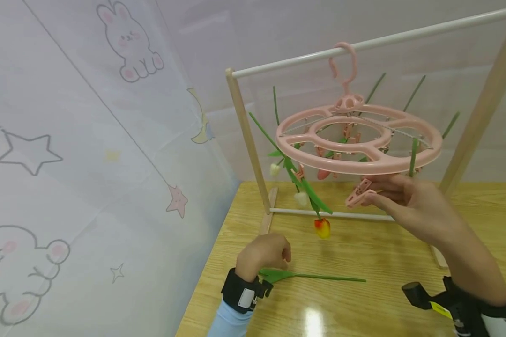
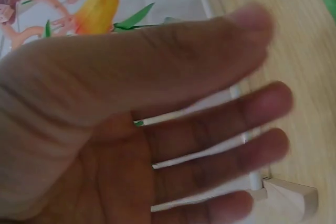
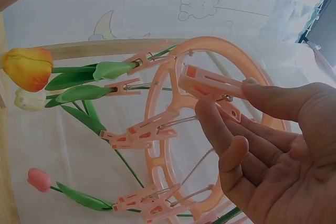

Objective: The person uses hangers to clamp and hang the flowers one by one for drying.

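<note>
My right hand (image 1: pixel 417 206) pinches a pink clothespin (image 1: pixel 358 193) between thumb and fingers, just under the front rim of a round pink drying hanger (image 1: pixel 354 166). In the right wrist view the clothespin (image 3: pixel 210 80) lies across the fingertips and holds no flower. My left hand (image 1: pixel 263 252) is low over the table, its fingers extended and loose in the left wrist view. Beside it lies an artificial tulip (image 1: pixel 320 277), its leaf by the wrist and its blossom hidden. Other tulips hang blossom-down from the hanger's clothespins, among them a yellow-orange tulip (image 1: pixel 322 228).
The hanger hooks over the white top bar (image 1: pixel 286 65) of a rack with wooden posts (image 1: pixel 246 140). White tulips (image 1: pixel 301 199) and a pink tulip (image 3: pixel 39 180) hang there too. Behind the wooden table (image 1: pixel 219 281) is a patterned wall covering (image 1: pixel 109 140).
</note>
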`<state>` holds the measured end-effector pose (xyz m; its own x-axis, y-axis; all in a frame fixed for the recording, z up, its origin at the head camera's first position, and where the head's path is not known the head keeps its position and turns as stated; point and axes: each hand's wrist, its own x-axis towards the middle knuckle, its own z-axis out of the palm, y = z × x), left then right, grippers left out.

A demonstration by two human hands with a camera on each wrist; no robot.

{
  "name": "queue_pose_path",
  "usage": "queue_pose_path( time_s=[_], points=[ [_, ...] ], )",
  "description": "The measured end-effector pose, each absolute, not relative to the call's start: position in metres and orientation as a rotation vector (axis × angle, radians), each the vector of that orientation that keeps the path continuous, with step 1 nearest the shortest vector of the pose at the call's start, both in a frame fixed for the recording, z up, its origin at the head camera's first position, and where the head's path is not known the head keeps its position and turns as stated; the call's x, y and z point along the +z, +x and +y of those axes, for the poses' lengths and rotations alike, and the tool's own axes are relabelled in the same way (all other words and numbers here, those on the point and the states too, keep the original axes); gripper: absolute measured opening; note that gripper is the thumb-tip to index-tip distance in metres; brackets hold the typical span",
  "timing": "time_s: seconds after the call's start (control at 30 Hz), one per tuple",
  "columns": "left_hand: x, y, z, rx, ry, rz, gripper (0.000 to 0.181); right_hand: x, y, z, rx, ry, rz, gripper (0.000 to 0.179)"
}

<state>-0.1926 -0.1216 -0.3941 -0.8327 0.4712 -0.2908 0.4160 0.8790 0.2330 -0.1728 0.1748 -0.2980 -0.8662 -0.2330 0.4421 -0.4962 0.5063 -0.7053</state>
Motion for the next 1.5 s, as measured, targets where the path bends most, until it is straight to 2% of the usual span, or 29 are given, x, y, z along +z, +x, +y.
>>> queue_pose_path(
  time_s=[0.2,0.47,0.73,1.13,1.5],
  points=[
    [-0.407,-0.193,-0.120,0.132,0.516,2.665,0.019,-0.298,-0.172,0.174,1.265,0.625,-2.436,0.029],
    [-0.422,-0.196,-0.110,-0.048,0.528,2.671,0.020,-0.298,-0.172,0.174,1.222,0.634,-2.435,0.030],
    [-0.426,-0.196,-0.104,-0.038,0.573,2.630,0.021,-0.297,-0.173,0.175,1.176,0.618,-2.453,0.029],
    [-0.396,-0.189,-0.104,0.283,0.796,2.571,0.023,-0.296,-0.171,0.175,1.131,0.581,-2.435,0.026],
    [-0.364,-0.184,-0.105,0.523,1.217,2.704,0.014,-0.297,-0.173,0.177,1.200,0.588,-2.393,0.024]
  ],
)
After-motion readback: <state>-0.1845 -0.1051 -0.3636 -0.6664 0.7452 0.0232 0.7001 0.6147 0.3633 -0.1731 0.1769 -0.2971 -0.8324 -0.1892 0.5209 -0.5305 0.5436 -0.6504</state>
